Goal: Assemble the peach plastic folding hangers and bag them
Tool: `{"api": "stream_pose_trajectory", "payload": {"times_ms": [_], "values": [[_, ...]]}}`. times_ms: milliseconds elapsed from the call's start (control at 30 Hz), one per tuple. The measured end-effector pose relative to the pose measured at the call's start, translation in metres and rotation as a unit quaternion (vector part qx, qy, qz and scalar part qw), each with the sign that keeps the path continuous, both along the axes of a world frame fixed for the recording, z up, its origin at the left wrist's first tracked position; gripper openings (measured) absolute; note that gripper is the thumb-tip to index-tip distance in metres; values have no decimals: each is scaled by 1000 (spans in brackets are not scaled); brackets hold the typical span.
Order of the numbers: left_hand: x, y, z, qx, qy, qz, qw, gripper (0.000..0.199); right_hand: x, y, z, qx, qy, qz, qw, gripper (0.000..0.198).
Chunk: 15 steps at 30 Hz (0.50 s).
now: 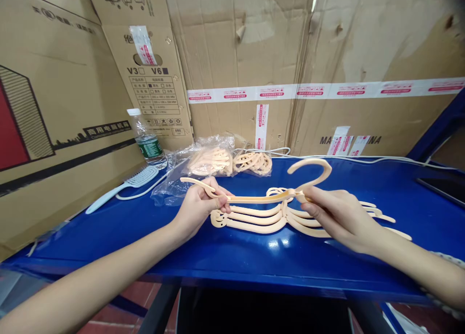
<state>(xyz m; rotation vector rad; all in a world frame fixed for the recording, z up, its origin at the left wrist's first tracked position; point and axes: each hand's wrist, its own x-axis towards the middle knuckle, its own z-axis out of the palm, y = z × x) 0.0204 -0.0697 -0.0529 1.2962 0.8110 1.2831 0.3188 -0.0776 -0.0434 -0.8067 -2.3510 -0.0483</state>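
Note:
Between my hands, a peach-coloured plastic hanger (259, 198) is held above the blue table, its hook curving up and to the left. My left hand (203, 205) pinches the outer part of its left arm, where a thin upturned end sticks out. Close to the base of the hook, my right hand (337, 215) grips the same hanger with closed fingers; the part inside the grip is hidden. Below lie several similar hangers (254, 225) side by side on the table, their right arms partly covered by my right hand.
Behind the hangers lie a clear plastic bag of peach pieces (212, 162) and a bundle of peach hooks (253, 163). A water bottle (147, 140) and a pale blue hairbrush (125, 186) are at left. Cardboard (240, 43) walls the back; a dark flat device (443, 191) lies right.

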Motion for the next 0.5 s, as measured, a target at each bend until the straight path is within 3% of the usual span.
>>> {"api": "stream_pose_trajectory", "payload": {"times_ms": [67,167,333,433,500], "values": [[1,-1,2,-2,-12,9,1000,26,1,0,1,-24,27,-27,999,10],[2,-6,9,-35,-39,20,998,24,4,0,7,-44,76,-71,994,16],[-13,-19,17,-85,-87,100,988,25,11,-4,23,-1,74,-91,993,23],[-34,-29,13,-126,-36,138,982,29,14,-12,23,-15,49,-106,993,30],[-48,-36,8,-113,24,141,983,26,13,-19,16,-45,20,-109,993,33]]}}
